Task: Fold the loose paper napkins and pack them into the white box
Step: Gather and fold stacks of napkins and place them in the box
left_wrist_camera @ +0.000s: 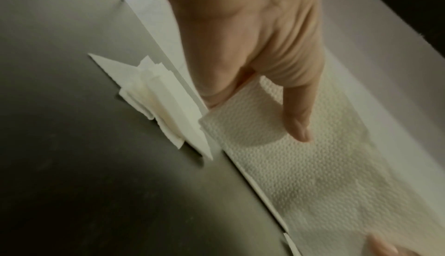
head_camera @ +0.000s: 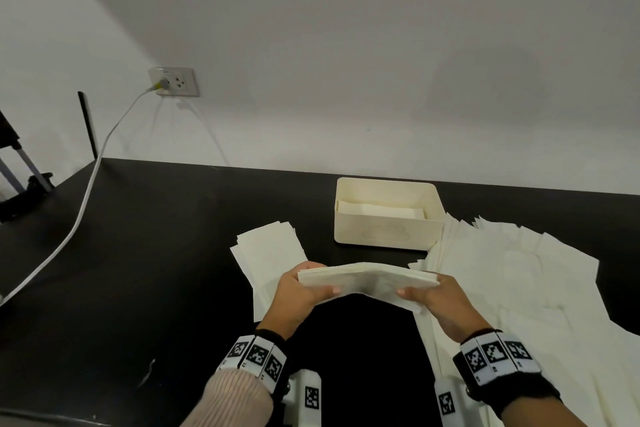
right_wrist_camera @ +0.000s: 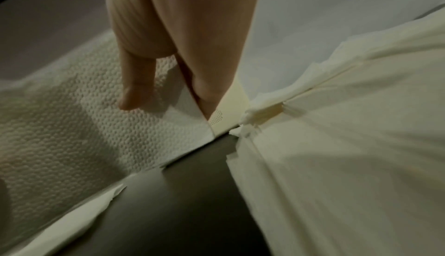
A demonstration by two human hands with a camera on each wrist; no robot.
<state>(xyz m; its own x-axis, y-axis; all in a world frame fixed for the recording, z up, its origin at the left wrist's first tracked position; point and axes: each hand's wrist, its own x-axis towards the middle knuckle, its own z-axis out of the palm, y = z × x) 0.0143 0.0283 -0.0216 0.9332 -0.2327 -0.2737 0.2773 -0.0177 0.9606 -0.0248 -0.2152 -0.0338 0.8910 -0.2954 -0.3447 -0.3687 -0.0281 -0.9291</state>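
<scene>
A folded stack of white napkins [head_camera: 367, 279] is held above the black table [head_camera: 156, 253] in front of me. My left hand [head_camera: 304, 291] grips its left end, thumb on the near side; in the left wrist view the thumb [left_wrist_camera: 296, 111] lies on the embossed napkin stack [left_wrist_camera: 301, 165]. My right hand [head_camera: 433, 295] grips the right end; its thumb [right_wrist_camera: 135, 81] presses the napkin stack [right_wrist_camera: 72, 136]. The white box [head_camera: 388, 232] stands behind the stack, with folded napkins [head_camera: 377, 210] inside it.
A small pile of folded napkins [head_camera: 270, 250] lies left of my hands. A large heap of loose napkins [head_camera: 519, 288] covers the table's right side, up to the box. A white cable [head_camera: 86, 191] runs from a wall socket [head_camera: 175, 81] across the far left.
</scene>
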